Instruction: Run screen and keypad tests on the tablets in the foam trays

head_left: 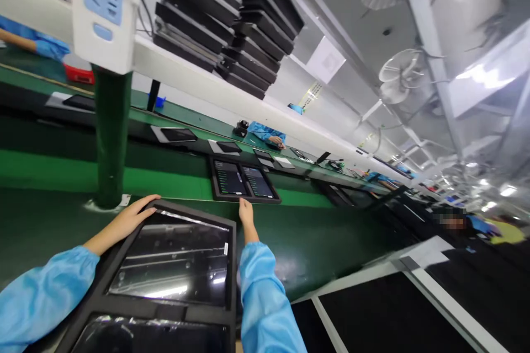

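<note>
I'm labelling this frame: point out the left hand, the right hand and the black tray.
left hand (130, 216): head view, back of the hand.
right hand (246, 215): head view, back of the hand.
black tray (165, 309): head view, bar between its two pockets.

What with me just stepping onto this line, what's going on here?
A person in blue sleeves handles a black tray of glossy screens on the green bench. The left hand lies on its far left corner. The right hand stretches past its right edge, fingertips at a tray of lit screens. Other workers are farther along the line.
</note>
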A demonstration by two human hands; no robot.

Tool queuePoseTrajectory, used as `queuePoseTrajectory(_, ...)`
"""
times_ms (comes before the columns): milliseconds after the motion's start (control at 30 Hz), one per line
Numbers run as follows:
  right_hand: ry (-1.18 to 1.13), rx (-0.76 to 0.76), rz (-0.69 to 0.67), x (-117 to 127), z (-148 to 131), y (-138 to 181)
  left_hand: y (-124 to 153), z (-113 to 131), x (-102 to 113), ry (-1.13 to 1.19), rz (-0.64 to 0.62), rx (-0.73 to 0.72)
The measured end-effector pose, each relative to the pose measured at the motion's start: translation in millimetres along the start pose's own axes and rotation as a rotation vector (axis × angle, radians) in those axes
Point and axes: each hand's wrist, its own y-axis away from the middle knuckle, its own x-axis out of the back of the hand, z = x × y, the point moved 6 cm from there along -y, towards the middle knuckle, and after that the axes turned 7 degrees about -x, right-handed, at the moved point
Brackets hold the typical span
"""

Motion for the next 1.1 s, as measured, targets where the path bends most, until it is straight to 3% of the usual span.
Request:
queuePoseTrajectory(100,0.073,0.072,-0.102,-3,-1,33,-2,26,12,-0.135,-0.021,-0.104)
queuePoseTrajectory(233,0.147,0.214,-0.279,-25,-4,119,-2,50,9,-0.23,-0.15,-0.197)
queuePoseTrajectory(367,0.444,0.608,-0.507,-65,-24,215,-2,44,1,-0.249,-0.221,-0.163)
queuePoseTrajectory(500,0.594,0.668,-0.734,-89,-23,270,-3,33,1,-0.225,-0.258,-0.156)
queuePoseTrajectory(667,0.653,0.781,-0.885,-102,-17,310,-6,32,3,-0.206,-0.277,-0.173)
queuePoseTrajectory(1100,0.783,0.926,-0.82,-136,-17,335,-6,35,3,-0.146,-0.278,-0.133)
